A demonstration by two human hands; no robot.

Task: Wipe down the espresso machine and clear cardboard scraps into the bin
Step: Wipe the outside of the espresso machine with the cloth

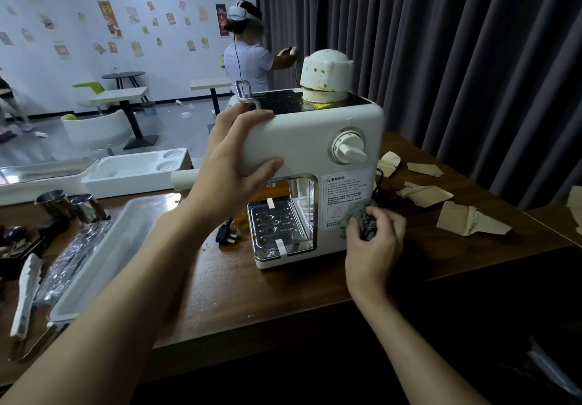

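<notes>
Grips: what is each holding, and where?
The left grip holds the machine by its top edge; the right grip holds a bunched cloth against its front.

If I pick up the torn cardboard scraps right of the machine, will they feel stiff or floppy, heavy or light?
Probably light and fairly stiff: the cardboard scraps are thin torn pieces holding their folds. Ragged edges suggest they may shed bits. Lying flat, they seem unlikely to roll.

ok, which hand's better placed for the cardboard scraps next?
Right, probably. The right hand, gripping the grey-green cloth, sits on the side of the white espresso machine where the torn tan cardboard scraps lie; the left hand grips the machine's top-left edge.
</notes>
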